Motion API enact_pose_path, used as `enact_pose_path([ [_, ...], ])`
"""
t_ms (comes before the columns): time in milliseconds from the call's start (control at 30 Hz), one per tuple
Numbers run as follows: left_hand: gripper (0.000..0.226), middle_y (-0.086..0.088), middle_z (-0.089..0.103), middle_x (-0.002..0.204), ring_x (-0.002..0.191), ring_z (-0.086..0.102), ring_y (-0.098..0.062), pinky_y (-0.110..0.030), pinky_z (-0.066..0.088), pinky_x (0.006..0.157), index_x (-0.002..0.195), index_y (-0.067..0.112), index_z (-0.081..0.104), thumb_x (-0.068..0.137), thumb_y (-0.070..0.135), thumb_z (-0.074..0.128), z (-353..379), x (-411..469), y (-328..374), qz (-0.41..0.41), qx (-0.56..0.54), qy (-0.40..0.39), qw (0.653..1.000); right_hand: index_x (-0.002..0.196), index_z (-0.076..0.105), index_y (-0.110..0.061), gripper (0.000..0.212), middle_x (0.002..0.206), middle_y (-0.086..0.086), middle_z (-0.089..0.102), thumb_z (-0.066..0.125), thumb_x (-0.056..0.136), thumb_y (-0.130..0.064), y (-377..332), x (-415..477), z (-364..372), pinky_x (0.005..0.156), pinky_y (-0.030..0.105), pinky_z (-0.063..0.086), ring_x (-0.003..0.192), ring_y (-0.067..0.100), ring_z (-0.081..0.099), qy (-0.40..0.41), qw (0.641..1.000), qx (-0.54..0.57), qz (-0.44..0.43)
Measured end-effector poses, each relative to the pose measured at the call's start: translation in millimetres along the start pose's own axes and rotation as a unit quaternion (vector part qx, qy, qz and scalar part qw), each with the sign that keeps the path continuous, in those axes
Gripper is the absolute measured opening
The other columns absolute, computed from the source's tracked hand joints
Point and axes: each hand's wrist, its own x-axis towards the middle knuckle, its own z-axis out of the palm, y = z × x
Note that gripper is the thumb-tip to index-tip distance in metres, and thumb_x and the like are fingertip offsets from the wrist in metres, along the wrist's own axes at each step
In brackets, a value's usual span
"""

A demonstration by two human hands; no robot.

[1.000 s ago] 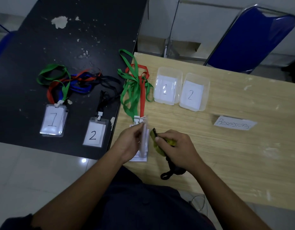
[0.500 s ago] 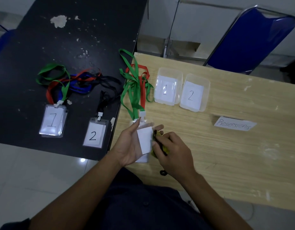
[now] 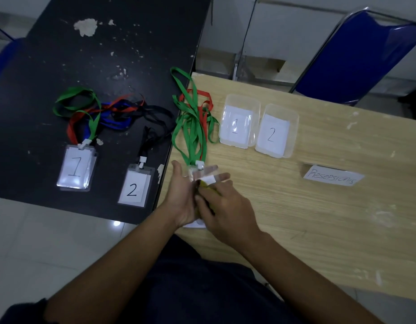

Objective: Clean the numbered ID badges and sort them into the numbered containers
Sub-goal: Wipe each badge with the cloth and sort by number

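A clear badge holder [image 3: 208, 174] with a white card lies across the straight fingers of my left hand [image 3: 180, 199], over the wooden table's near left corner. Its green and red lanyards [image 3: 193, 122] trail away from me. My right hand [image 3: 228, 211] grips a yellow cloth [image 3: 205, 184] and presses it onto the badge face. The badge's number is hidden. Clear containers marked 1 [image 3: 240, 99] and 2 [image 3: 294, 118] stand side by side further back. On the black table to the left lie a badge marked 1 [image 3: 76, 169] and a badge marked 2 [image 3: 134, 188].
A white edge of another card [image 3: 195, 225] shows under my hands. A folded paper sign [image 3: 332, 178] stands right of my hands. A blue chair [image 3: 356, 57] is behind the wooden table [image 3: 319, 218]. Tangled lanyards [image 3: 113, 111] lie on the black table [image 3: 85, 54].
My left hand turned the badge from on edge to flat on its fingers. My right hand moved left onto it with the cloth, and the cloth's black loop went out of sight.
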Motion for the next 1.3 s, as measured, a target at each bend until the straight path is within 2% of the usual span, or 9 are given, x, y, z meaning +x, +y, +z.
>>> enact_pose_path([
  [100, 0.084, -0.025, 0.06, 0.132, 0.12, 0.061, -0.038, -0.047, 0.047, 0.099, 0.135, 0.003, 0.055, 0.099, 0.065, 0.011, -8, 0, 8, 0.015, -0.026, -0.009, 1.0, 0.112, 0.068, -0.018, 0.026, 0.09, 0.003, 0.061, 0.054, 0.095, -0.031, 5, -7, -3, 0.05, 0.027, 0.032, 0.078, 0.019, 0.055, -0.027, 0.994, -0.049, -0.094],
  [267, 0.058, -0.013, 0.07, 0.116, 0.098, 0.071, -0.027, -0.041, 0.059, 0.079, 0.12, 0.012, 0.067, 0.101, 0.055, 0.034, 4, -2, -8, -0.008, 0.033, -0.009, 0.999, 0.114, 0.07, -0.015, 0.026, 0.089, 0.007, 0.062, 0.062, 0.092, -0.026, 14, 25, -10, 0.05, 0.027, 0.036, 0.079, 0.025, 0.059, 0.032, 0.995, -0.074, 0.053],
  [400, 0.068, -0.021, 0.06, 0.134, 0.123, 0.06, -0.033, -0.042, 0.045, 0.106, 0.137, 0.006, 0.056, 0.1, 0.057, 0.029, 2, -2, -1, -0.015, 0.027, -0.018, 0.999, 0.118, 0.068, -0.015, 0.031, 0.102, 0.007, 0.066, 0.052, 0.095, -0.028, -7, 17, 0, 0.058, 0.028, 0.045, 0.089, 0.022, 0.059, 0.021, 1.0, 0.005, -0.01],
  [567, 0.07, -0.023, 0.064, 0.128, 0.114, 0.065, -0.036, -0.043, 0.055, 0.089, 0.131, 0.005, 0.059, 0.099, 0.058, 0.027, -9, -3, 0, -0.018, 0.022, -0.007, 1.0, 0.11, 0.072, -0.018, 0.024, 0.095, 0.003, 0.065, 0.059, 0.091, -0.026, 14, -5, -3, 0.05, 0.032, 0.044, 0.084, 0.022, 0.059, -0.023, 0.996, -0.013, -0.087],
  [800, 0.071, -0.006, 0.075, 0.1, 0.085, 0.074, -0.021, -0.041, 0.059, 0.069, 0.104, 0.021, 0.076, 0.098, 0.066, 0.022, -2, 0, 2, -0.007, 0.072, -0.019, 0.997, 0.109, 0.07, -0.016, 0.023, 0.089, 0.004, 0.06, 0.057, 0.093, -0.026, 19, 14, -3, 0.048, 0.028, 0.038, 0.08, 0.022, 0.056, 0.03, 0.995, -0.037, 0.091],
  [933, 0.078, -0.018, 0.066, 0.127, 0.115, 0.065, -0.035, -0.047, 0.047, 0.1, 0.14, 0.013, 0.045, 0.097, 0.071, 0.015, 0, 0, 15, -0.006, 0.051, -0.033, 0.998, 0.116, 0.066, -0.019, 0.026, 0.097, 0.001, 0.059, 0.054, 0.095, -0.027, -2, -11, 4, 0.051, 0.032, 0.045, 0.081, 0.017, 0.055, 0.011, 0.998, 0.063, -0.01],
  [1000, 0.079, -0.022, 0.062, 0.131, 0.12, 0.061, -0.04, -0.049, 0.04, 0.108, 0.142, 0.007, 0.04, 0.098, 0.068, 0.016, 0, -1, 14, -0.012, 0.038, -0.044, 0.998, 0.116, 0.068, -0.02, 0.026, 0.096, 0.0, 0.06, 0.057, 0.093, -0.027, 3, -15, 0, 0.048, 0.028, 0.042, 0.079, 0.017, 0.057, 0.002, 0.998, 0.049, -0.05],
  [1200, 0.055, -0.014, 0.069, 0.115, 0.098, 0.069, -0.031, -0.056, 0.055, 0.083, 0.125, 0.014, 0.064, 0.097, 0.045, 0.026, 0, -8, 5, -0.018, 0.016, -0.095, 0.995, 0.116, 0.07, -0.023, 0.028, 0.091, 0.003, 0.061, 0.054, 0.095, -0.031, 29, 23, -13, 0.054, 0.032, 0.045, 0.084, 0.023, 0.056, 0.031, 0.99, -0.022, 0.134],
  [1300, 0.055, -0.01, 0.066, 0.127, 0.114, 0.065, -0.026, -0.046, 0.054, 0.093, 0.128, 0.016, 0.064, 0.103, 0.049, 0.028, 7, -6, 6, 0.005, 0.042, -0.084, 0.996, 0.114, 0.069, -0.022, 0.028, 0.092, 0.002, 0.061, 0.05, 0.095, -0.031, 10, 16, -9, 0.053, 0.032, 0.047, 0.083, 0.021, 0.057, 0.044, 0.996, 0.012, 0.083],
])
